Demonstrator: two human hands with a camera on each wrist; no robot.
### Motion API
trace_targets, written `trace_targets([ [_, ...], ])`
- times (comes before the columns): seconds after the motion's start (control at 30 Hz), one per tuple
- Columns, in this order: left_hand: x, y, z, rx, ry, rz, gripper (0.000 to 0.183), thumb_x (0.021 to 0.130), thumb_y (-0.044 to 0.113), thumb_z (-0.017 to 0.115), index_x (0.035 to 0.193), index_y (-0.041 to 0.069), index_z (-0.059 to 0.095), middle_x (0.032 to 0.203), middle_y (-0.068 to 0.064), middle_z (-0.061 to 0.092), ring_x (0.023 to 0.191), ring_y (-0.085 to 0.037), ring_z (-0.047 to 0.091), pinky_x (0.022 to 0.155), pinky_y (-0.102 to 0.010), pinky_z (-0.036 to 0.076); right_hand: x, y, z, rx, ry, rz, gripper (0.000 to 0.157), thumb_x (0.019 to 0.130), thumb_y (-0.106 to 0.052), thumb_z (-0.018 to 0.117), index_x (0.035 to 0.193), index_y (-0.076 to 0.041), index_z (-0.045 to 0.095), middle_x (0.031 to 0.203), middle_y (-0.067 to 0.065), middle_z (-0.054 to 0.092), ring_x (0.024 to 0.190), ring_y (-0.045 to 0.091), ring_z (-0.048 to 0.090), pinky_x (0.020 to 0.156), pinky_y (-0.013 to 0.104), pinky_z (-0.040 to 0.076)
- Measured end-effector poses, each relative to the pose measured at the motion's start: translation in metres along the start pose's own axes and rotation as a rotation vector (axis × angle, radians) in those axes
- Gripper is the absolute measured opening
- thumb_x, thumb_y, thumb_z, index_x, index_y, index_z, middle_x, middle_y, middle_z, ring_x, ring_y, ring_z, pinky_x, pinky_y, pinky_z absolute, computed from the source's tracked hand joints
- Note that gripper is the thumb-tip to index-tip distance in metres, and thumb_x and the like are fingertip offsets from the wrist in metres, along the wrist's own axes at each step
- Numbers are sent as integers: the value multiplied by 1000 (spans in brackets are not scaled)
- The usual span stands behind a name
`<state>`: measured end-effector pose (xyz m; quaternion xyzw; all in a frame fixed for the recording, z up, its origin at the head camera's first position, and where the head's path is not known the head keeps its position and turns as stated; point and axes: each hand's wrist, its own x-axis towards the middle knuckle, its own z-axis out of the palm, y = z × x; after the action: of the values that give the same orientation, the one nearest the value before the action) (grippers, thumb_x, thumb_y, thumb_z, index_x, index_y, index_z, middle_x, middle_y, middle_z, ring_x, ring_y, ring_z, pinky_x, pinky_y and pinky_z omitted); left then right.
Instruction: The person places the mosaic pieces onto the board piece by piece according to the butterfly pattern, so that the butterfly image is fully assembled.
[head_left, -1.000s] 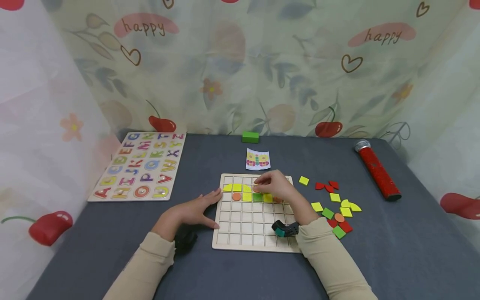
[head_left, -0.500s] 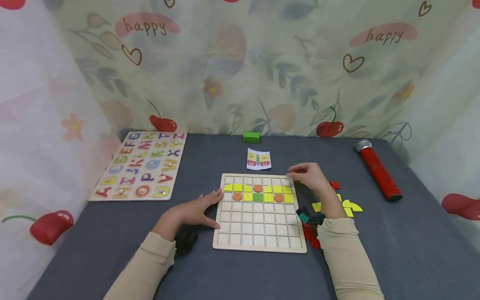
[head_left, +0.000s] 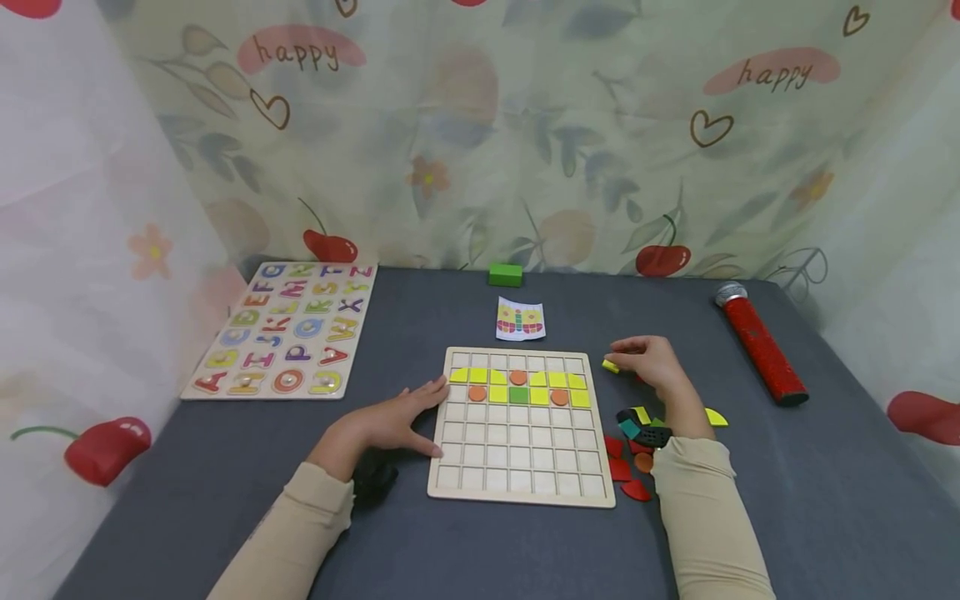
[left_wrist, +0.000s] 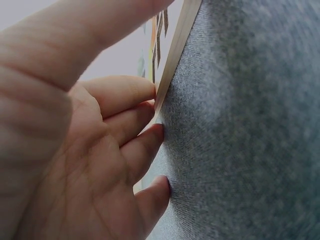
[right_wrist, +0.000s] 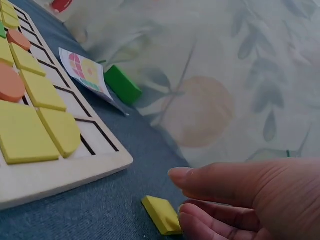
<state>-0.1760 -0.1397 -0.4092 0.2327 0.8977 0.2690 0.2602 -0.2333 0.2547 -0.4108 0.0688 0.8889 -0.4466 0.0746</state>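
A pale wooden grid board (head_left: 487,458) lies on the dark tabletop. Yellow tiles, orange discs and one green square (head_left: 518,395) fill parts of two of its upper rows. My left hand (head_left: 390,421) rests along the board's left side, fingers spread and fingertips touching its edge; in the left wrist view the fingers (left_wrist: 137,95) meet that edge. Right of the board's top corner, my right hand (head_left: 651,364) is at a yellow square tile (right_wrist: 162,215). Its lower fingertips touch the tile, while the upper finger stays apart from it.
Several loose red, yellow, orange and green pieces lie right of the board, partly under my right forearm, including a red one (head_left: 636,490). A butterfly picture card (head_left: 520,319) and green block (head_left: 506,275) stand behind. An alphabet board (head_left: 277,333) is left, a red microphone (head_left: 761,346) right.
My right hand has left the orange disc in the board's upper row and moved right, past the corner, to the loose yellow tile. My left hand has stayed at the board's edge.
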Motion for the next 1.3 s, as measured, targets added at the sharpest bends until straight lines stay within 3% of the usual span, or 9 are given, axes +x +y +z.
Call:
trace_targets([
  [0.17,0,0,0,2,0,4,96,76,37,76,150,14,18,158,-5,8,146,-30,4,117,-51,8,2,6,1,-32,4,-3,40,88,-19,65,120,3,60,117,22,61,74,6,59,69,21,47],
  [0.47,1,0,0,-4,1,-1,96,76,37,76,150,15,18,158,-4,8,145,-32,3,116,-52,9,3,7,5,-62,40,-11,35,84,-11,69,113,6,61,92,11,59,65,11,53,59,20,47],
  [0.87,1,-1,1,-2,2,-1,97,76,37,76,150,14,18,158,-5,8,145,-32,4,116,-52,8,4,4,7,-98,5,-29,33,81,-9,70,108,8,60,88,10,58,66,11,54,60,20,48],
  [1.1,0,0,0,2,1,1,97,76,37,76,150,14,18,158,-5,8,146,-29,4,116,-52,7,3,3,8,-142,19,-35,28,84,-9,66,105,9,64,95,18,59,67,12,56,61,20,51],
  [1.3,0,1,0,-1,2,-4,97,76,36,76,150,14,18,158,-5,8,146,-30,4,116,-52,7,3,1,7,-72,30,-48,30,88,-8,61,112,10,60,96,18,62,65,8,57,61,21,53],
])
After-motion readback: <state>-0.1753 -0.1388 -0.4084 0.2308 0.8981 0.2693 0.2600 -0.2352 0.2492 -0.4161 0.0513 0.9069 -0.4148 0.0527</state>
